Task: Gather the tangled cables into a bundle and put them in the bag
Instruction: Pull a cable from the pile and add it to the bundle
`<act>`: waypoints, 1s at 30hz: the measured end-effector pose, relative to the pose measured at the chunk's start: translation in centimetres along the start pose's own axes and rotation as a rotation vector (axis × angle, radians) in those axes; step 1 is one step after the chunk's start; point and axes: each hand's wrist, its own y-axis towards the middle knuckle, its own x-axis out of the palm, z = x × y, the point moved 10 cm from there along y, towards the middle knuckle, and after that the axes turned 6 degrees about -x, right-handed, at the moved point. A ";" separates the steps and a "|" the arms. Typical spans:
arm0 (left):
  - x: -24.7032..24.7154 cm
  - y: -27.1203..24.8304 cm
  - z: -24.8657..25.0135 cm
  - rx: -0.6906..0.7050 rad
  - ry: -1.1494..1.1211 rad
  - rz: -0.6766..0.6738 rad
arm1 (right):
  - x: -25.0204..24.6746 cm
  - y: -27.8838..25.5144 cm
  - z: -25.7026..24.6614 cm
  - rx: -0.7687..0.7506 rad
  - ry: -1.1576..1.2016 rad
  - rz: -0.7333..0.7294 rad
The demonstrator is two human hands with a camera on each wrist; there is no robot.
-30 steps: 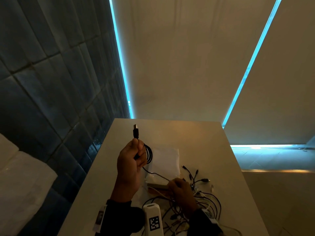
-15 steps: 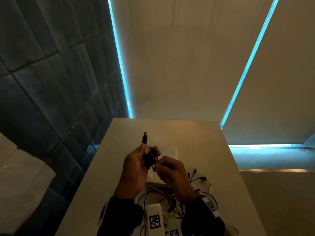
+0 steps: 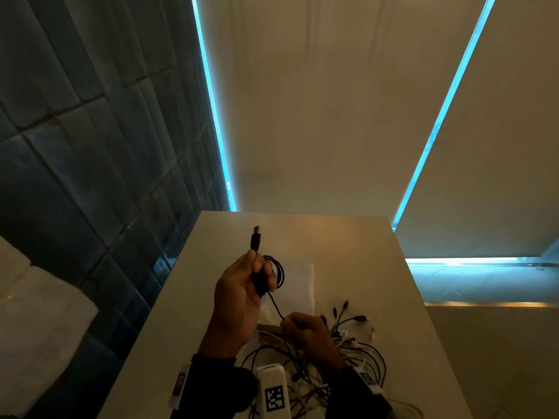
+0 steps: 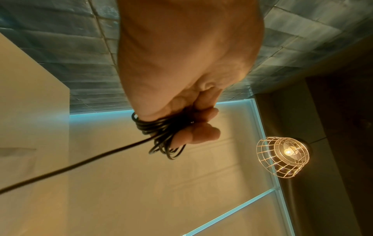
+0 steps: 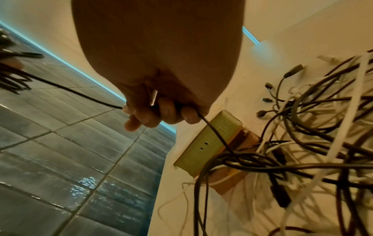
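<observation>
My left hand (image 3: 260, 273) is raised over the table and grips a small coil of black cable (image 3: 279, 272) (image 4: 159, 132), its USB plug (image 3: 255, 238) sticking up above the fingers. From the coil a black strand (image 3: 275, 305) (image 5: 66, 90) runs down to my right hand (image 3: 298, 326) (image 5: 159, 111), which pinches it low over the table. Below and to the right of that hand lies a tangle of black and white cables (image 3: 348, 352) (image 5: 302, 135). A pale, translucent bag (image 3: 298, 282) lies flat on the table behind my hands.
A tan flat box (image 5: 210, 142) lies under the strand at the tangle's left edge. The beige table (image 3: 332, 237) has bare surface toward its far end. A dark tiled wall (image 3: 90, 146) stands to the left. A caged lamp (image 4: 282, 154) hangs overhead.
My right hand has dropped from beside the left hand back down to the tangle, drawing out a length of the black cable. The left hand has stayed raised with the coil.
</observation>
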 end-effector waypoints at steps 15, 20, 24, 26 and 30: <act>-0.9 0.8 1.4 0.043 0.247 0.002 | -1.1 -0.3 5.7 0.141 -0.188 0.100; -2.8 1.6 -0.1 -0.050 0.413 0.090 | -3.3 0.7 0.4 0.027 -0.117 0.334; -3.6 1.8 -2.2 -0.164 0.435 0.162 | -2.4 1.0 -7.6 -0.210 0.008 0.305; -3.3 1.6 -2.7 -0.193 0.408 0.171 | -1.1 0.8 -10.6 -0.312 0.053 0.229; -2.5 1.3 -3.1 -0.240 0.223 0.128 | -0.4 0.6 -12.7 -0.372 0.141 0.146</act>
